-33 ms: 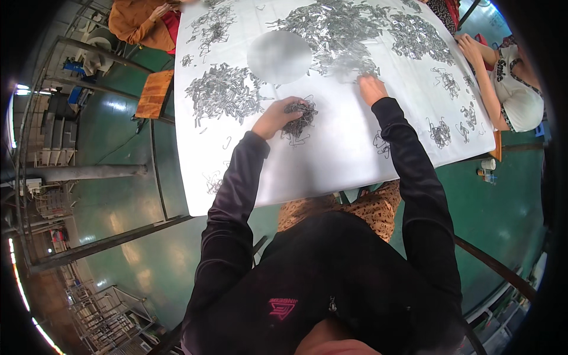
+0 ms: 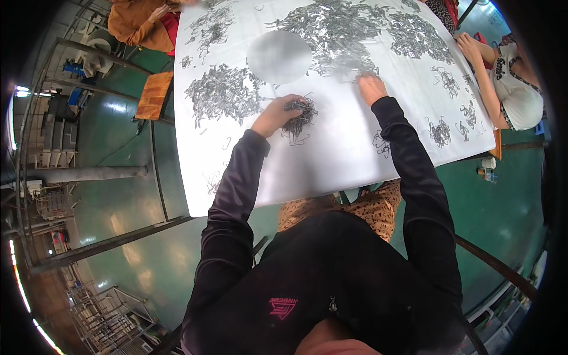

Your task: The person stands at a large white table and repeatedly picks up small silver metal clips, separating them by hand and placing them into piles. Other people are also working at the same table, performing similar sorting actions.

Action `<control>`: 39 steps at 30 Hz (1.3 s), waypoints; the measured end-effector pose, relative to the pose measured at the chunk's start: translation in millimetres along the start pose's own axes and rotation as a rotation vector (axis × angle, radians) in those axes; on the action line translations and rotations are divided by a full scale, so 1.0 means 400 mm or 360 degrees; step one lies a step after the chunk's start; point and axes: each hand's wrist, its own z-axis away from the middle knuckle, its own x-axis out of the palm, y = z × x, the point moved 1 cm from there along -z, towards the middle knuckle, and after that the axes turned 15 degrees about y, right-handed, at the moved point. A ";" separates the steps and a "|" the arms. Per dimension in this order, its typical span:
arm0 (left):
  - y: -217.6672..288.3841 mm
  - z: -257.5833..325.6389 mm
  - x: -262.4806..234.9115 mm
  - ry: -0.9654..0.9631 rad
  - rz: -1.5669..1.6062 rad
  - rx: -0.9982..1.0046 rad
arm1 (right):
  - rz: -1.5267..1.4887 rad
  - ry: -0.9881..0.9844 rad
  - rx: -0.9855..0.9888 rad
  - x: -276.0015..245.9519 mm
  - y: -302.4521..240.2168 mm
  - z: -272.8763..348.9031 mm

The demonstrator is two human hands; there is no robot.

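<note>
My left hand (image 2: 275,116) is closed round a tangled bunch of thin bent metal wire hooks (image 2: 300,115). Some of their ends hang below the fingers, against the white table covering. To its right and a little farther off, my right hand (image 2: 372,89) has its fingers curled together by the near edge of a large heap of small grey metal pieces (image 2: 337,29). What those fingers hold, if anything, is too small and blurred to make out. Another heap of small metal pieces (image 2: 222,92) lies left of my left hand.
The white-covered table (image 2: 337,160) bears several smaller groups of wire hooks (image 2: 439,131) at the right. A round blurred patch hides part of its middle. One person (image 2: 145,26) is at the far left, another (image 2: 515,89) at the right. A wooden stool (image 2: 155,96) stands beside the left edge.
</note>
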 end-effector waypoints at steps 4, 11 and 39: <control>0.035 -0.061 -0.023 0.0021 -0.0190 -0.0205 | 0.0025 0.0186 -0.0174 0.008 0.016 -0.012; 0.010 -0.130 -0.024 0.0303 -0.0779 0.0385 | -0.0318 -0.0110 0.0375 0.023 0.034 -0.024; -0.143 0.147 0.104 0.0676 -0.1637 0.0827 | -0.0962 0.0081 0.0474 -0.082 -0.195 0.117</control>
